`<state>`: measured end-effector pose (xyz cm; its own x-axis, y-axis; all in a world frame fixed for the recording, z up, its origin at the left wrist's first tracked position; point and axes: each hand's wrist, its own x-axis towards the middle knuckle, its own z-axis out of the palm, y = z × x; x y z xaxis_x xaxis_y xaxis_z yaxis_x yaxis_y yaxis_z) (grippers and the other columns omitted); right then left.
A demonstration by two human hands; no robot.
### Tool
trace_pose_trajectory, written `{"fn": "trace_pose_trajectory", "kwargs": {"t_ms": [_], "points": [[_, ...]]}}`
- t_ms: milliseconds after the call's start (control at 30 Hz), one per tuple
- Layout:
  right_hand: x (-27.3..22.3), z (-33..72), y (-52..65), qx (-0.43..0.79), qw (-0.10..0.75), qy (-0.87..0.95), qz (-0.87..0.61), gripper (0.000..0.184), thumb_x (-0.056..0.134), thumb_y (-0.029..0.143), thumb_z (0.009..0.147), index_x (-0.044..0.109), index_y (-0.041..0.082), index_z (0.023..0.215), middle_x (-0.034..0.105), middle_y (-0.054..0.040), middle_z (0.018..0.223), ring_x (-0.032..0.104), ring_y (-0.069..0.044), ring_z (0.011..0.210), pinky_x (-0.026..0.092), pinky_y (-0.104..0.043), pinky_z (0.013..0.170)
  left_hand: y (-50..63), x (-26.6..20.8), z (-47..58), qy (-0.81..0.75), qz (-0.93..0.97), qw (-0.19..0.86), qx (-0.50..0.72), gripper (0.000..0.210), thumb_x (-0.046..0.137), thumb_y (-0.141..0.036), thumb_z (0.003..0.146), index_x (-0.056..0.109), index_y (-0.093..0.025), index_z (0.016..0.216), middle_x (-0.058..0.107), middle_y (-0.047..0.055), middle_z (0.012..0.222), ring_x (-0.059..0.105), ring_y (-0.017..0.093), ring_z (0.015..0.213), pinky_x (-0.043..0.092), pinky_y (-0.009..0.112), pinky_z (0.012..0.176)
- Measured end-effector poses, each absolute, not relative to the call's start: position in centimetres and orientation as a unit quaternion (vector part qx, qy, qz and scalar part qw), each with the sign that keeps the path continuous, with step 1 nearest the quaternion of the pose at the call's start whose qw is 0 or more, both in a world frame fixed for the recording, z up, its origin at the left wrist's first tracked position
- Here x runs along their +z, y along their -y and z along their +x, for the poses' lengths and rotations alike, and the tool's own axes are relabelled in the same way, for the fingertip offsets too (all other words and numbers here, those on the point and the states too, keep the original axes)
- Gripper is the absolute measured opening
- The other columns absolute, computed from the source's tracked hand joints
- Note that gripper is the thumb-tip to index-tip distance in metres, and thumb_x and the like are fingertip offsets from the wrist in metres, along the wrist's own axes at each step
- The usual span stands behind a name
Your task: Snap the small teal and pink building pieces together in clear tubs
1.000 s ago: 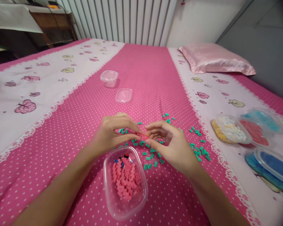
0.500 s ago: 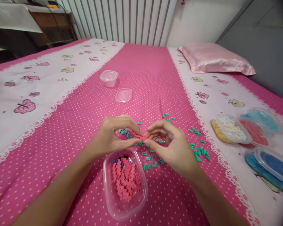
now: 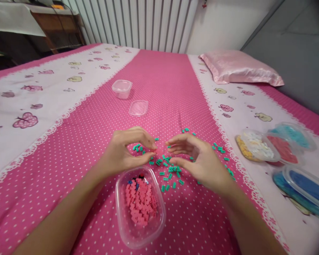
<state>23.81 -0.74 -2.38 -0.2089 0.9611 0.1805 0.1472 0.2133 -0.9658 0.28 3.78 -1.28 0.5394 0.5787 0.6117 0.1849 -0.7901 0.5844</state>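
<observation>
Above the tub's far edge, my left hand point(image 3: 127, 148) pinches a small pink building brick piece point(image 3: 154, 151), mostly hidden by the fingertips. My right hand point(image 3: 199, 159) hovers to the right over scattered green bricks point(image 3: 172, 169), its thumb and fingers apart and no held thing visible between them. A clear plastic tub point(image 3: 140, 240) stands in front of my hands. Inside it lie many joined pink bricks point(image 3: 141, 205), with a few blue and black ones at the far end.
A lidded clear container point(image 3: 121, 89) and a loose lid point(image 3: 138, 108) lie farther off on the polka-dot bedspread point(image 3: 164, 78). At right are tubs of yellow and white point(image 3: 257, 146), red point(image 3: 284, 148), turquoise point(image 3: 292, 135) and blue pieces point(image 3: 308, 186). A pink pillow point(image 3: 239, 65) lies behind them.
My right hand has let go of the pink piece and drawn slightly right, its fingers now spread. My left hand keeps the piece. The view has shifted a little.
</observation>
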Motion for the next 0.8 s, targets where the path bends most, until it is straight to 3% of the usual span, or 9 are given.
{"fn": "trace_pose_trajectory", "kwargs": {"t_ms": [133, 167, 267, 433, 633, 800], "points": [[-1.7, 31.1, -0.6, 0.321, 0.272, 0.704, -0.572, 0.028, 0.066, 0.032, 0.089, 0.069, 0.025, 0.116, 0.076, -0.0060, 0.117, 0.073, -0.022, 0.102, 0.057, -0.040, 0.095, -4.7, -1.1, -0.4, -0.255, 0.885, 0.150, 0.361, 0.005, 0.071, -0.017, 0.086, 0.071, -0.020, 0.091, 0.076, -0.001, 0.086, 0.069, 0.016, 0.082, 0.050, 0.033, 0.080], [-1.5, 33.2, -0.7, 0.286, 0.196, 0.708, -0.615, 0.026, 0.062, 0.032, 0.091, 0.070, 0.025, 0.115, 0.077, -0.0055, 0.115, 0.073, -0.022, 0.103, 0.055, -0.040, 0.095, -4.9, -1.1, -0.6, -0.261, 0.895, 0.128, 0.339, 0.008, 0.070, -0.019, 0.088, 0.073, -0.021, 0.095, 0.076, -0.001, 0.088, 0.067, 0.016, 0.083, 0.048, 0.034, 0.081], [-0.7, 38.6, -0.4, 0.256, 0.111, 0.677, -0.681, 0.019, 0.061, 0.026, 0.089, 0.074, 0.022, 0.102, 0.079, -0.0088, 0.104, 0.074, -0.026, 0.095, 0.054, -0.042, 0.090, -5.7, -1.4, -1.1, -0.256, 0.912, 0.099, 0.305, 0.016, 0.067, -0.022, 0.090, 0.075, -0.028, 0.103, 0.076, -0.002, 0.097, 0.066, 0.019, 0.090, 0.042, 0.037, 0.085], [-0.5, 41.7, 0.5, 0.280, 0.042, 0.636, -0.718, 0.013, 0.071, 0.024, 0.081, 0.074, 0.021, 0.092, 0.079, -0.0077, 0.097, 0.073, -0.023, 0.086, 0.055, -0.035, 0.078, -6.5, -1.9, -1.3, -0.238, 0.924, 0.102, 0.282, 0.021, 0.062, -0.025, 0.093, 0.076, -0.034, 0.105, 0.075, -0.003, 0.100, 0.063, 0.020, 0.092, 0.038, 0.036, 0.085], [-1.1, 37.5, -0.4, 0.351, 0.008, 0.663, -0.661, 0.011, 0.078, 0.023, 0.075, 0.070, 0.021, 0.082, 0.073, 0.0009, 0.077, 0.067, -0.015, 0.073, 0.049, -0.025, 0.068, -6.3, -2.1, -0.8, -0.242, 0.926, 0.123, 0.261, 0.016, 0.061, -0.029, 0.096, 0.074, -0.033, 0.105, 0.076, -0.003, 0.100, 0.063, 0.020, 0.093, 0.037, 0.036, 0.089], [-2.2, 34.1, -0.5, 0.332, -0.014, 0.684, -0.649, 0.018, 0.070, 0.006, 0.066, 0.066, 0.023, 0.072, 0.063, 0.0060, 0.060, 0.058, -0.012, 0.058, 0.038, -0.024, 0.055, -5.8, -1.8, -0.7, -0.241, 0.921, 0.147, 0.270, 0.013, 0.066, -0.028, 0.092, 0.071, -0.028, 0.104, 0.076, -0.003, 0.094, 0.063, 0.018, 0.087, 0.039, 0.034, 0.086]]}}
